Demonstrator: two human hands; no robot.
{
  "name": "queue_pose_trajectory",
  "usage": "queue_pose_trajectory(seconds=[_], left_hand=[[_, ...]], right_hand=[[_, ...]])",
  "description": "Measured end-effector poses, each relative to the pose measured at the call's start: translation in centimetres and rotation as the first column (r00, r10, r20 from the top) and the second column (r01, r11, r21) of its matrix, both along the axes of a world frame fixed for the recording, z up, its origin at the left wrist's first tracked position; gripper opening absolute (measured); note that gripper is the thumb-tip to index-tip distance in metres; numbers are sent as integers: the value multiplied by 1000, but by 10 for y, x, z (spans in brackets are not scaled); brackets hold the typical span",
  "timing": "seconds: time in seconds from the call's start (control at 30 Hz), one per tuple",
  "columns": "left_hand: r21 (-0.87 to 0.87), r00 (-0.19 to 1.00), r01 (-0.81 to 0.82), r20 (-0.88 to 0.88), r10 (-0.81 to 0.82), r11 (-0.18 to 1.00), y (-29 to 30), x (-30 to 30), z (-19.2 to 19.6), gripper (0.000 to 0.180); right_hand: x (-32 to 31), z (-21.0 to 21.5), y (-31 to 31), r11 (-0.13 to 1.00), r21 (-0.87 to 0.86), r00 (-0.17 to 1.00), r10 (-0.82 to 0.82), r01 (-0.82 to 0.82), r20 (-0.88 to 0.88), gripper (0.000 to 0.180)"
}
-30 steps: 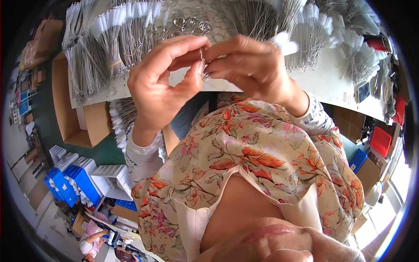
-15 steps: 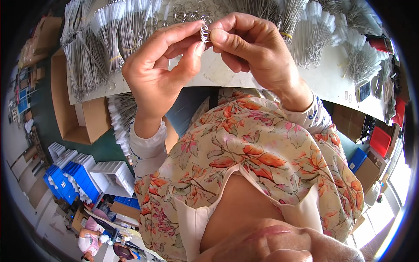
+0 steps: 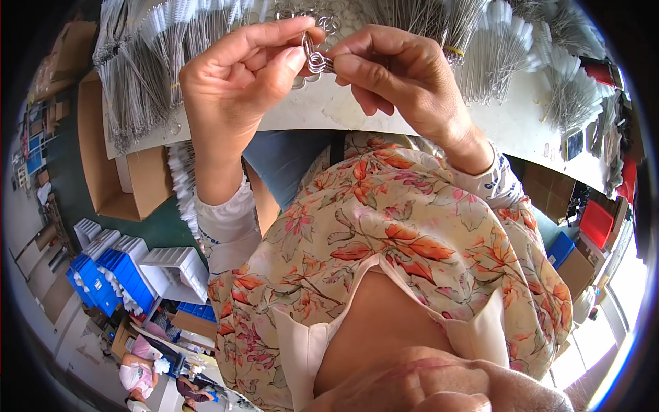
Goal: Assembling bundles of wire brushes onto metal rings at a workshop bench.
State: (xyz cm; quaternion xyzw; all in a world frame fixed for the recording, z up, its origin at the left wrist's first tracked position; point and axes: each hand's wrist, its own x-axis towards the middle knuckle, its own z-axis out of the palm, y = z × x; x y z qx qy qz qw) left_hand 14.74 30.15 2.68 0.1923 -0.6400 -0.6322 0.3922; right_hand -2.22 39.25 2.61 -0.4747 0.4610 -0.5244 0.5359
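Note:
My left hand (image 3: 233,82) and my right hand (image 3: 398,75) meet above the edge of a white table (image 3: 412,120). Between their fingertips they pinch a small bent wire piece (image 3: 314,58) of shiny metal with looped ends. My left thumb and forefinger hold its left side, my right thumb and forefinger its right side. More loose wire loops (image 3: 322,20) lie on the table just beyond the hands. Bundles of thin metal wire parts (image 3: 158,62) with white tips are spread across the table.
An open cardboard box (image 3: 113,165) stands at the left below the table. Blue and white plastic bins (image 3: 117,275) sit on the floor at lower left. Red and blue crates (image 3: 590,226) are at the right. Another person (image 3: 137,374) is at lower left.
Both hands have moved up and away from my body, toward the table, still holding the wire piece between them.

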Motion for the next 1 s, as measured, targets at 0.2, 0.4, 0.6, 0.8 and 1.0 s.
queue_pose_trajectory(seconds=[0.2, 0.4, 0.6, 0.8, 1.0], left_hand=[[-19, 999, 13, 45, -12, 1000, 4, 6, -4, 25], [-107, 992, 8, 123, 5, 994, 6, 9, -5, 26], [18, 999, 6, 47, -6, 1000, 8, 7, -15, 25], [139, 960, 5, 276, -43, 990, 9, 15, -58, 25], [-560, 590, -195, 589, 552, 805, -53, 24, -82, 15]], right_hand=[[8, -5, 1, 989, -59, 989, -138, 135, -60, 14], [9, -7, 2, 949, -267, 918, -250, 169, -309, 14], [7, -10, 1, 864, -497, 776, -367, 81, -512, 24], [6, -72, 13, 903, -429, 746, -310, 36, -590, 29], [25, -116, 12, 906, -383, 563, -224, -181, -795, 22]])
